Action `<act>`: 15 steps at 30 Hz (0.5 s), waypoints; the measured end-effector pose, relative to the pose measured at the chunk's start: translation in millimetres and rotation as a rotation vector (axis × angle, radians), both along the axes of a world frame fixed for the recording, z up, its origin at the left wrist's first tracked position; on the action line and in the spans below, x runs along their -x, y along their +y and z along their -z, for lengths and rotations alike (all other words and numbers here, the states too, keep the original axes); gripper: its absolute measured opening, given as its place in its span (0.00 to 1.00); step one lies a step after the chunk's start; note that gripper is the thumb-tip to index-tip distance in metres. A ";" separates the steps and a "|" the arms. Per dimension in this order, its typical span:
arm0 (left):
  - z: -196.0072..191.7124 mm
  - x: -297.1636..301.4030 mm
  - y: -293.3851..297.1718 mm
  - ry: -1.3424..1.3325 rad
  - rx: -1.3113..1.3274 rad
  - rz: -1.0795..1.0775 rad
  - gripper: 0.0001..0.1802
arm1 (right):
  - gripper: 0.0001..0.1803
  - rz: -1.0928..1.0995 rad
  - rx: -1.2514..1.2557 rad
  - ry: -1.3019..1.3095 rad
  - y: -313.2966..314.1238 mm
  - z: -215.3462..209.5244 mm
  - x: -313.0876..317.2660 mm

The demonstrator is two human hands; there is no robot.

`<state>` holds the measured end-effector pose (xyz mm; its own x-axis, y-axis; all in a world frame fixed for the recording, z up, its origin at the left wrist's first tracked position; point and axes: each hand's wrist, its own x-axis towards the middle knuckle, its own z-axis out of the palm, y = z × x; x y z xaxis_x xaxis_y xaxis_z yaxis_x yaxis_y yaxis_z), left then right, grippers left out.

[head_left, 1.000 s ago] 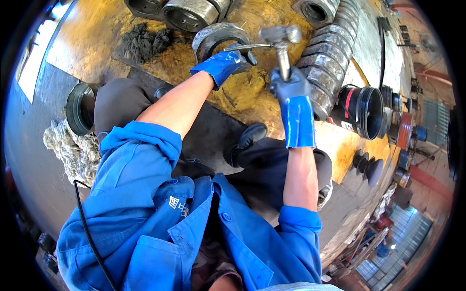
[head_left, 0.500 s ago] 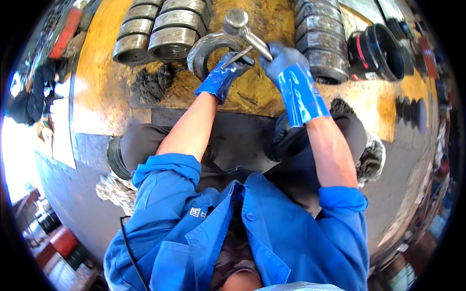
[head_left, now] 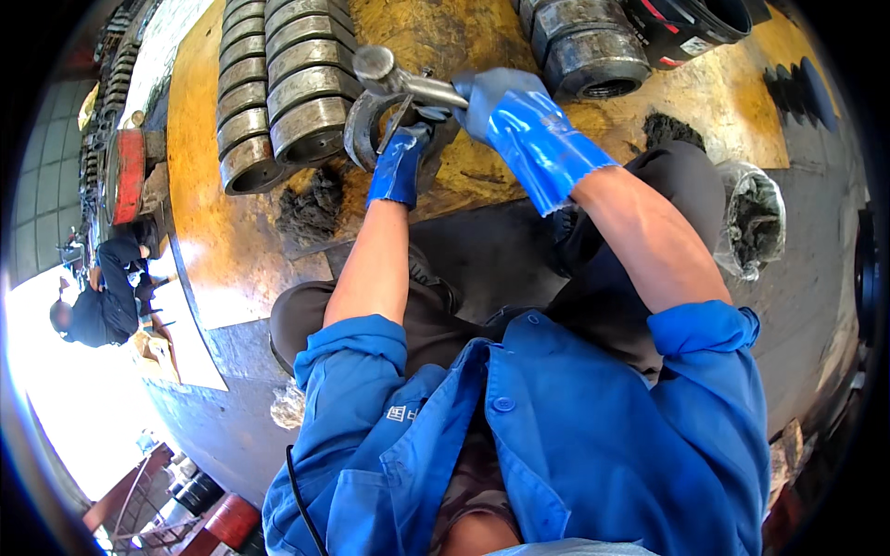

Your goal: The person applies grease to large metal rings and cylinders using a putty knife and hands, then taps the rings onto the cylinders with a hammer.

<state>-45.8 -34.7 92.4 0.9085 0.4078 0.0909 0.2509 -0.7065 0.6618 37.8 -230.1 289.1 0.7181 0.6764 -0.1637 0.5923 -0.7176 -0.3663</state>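
Observation:
My right hand (head_left: 505, 100), in a blue rubber glove, is closed round the handle of a steel hammer (head_left: 428, 90). The hammer's round head (head_left: 375, 65) is raised just above a thick metal ring (head_left: 360, 132). In my left hand (head_left: 406, 159), gloved the same way, is a slim chisel-like metal bar (head_left: 393, 127), held slantwise against or just in front of the ring. Whether its tip touches the ring I cannot tell. The left fingers are partly hidden behind the bar and the hammer.
Two rows of stacked metal rings (head_left: 311, 120) lie left on the oily yellow board (head_left: 213, 232). A large threaded metal part (head_left: 593, 60) and black bucket (head_left: 691, 28) stand far right. Dark grimy clumps (head_left: 311, 206) lie nearby. Another person (head_left: 107, 292) is at far left.
The view has swung, shifting the surroundings. The bar in my left hand is steeper, and the hammer lies more level, its head now over the ring. Both hands keep their holds.

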 end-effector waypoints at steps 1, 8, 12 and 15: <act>-0.5 1.9 0.2 0.003 -0.002 0.000 0.11 | 0.14 0.008 -0.087 -0.011 -0.1 -10.1 2.5; -2.4 -0.9 3.3 0.013 -0.011 -0.004 0.12 | 0.16 0.043 -0.207 -0.079 8.2 6.9 12.6; -1.3 -4.5 3.8 0.016 -0.024 -0.003 0.12 | 0.16 -0.044 0.074 0.032 2.6 26.8 2.0; 0.4 -5.0 -0.4 0.023 -0.013 -0.002 0.13 | 0.15 0.047 -0.041 0.010 -3.6 -1.7 0.7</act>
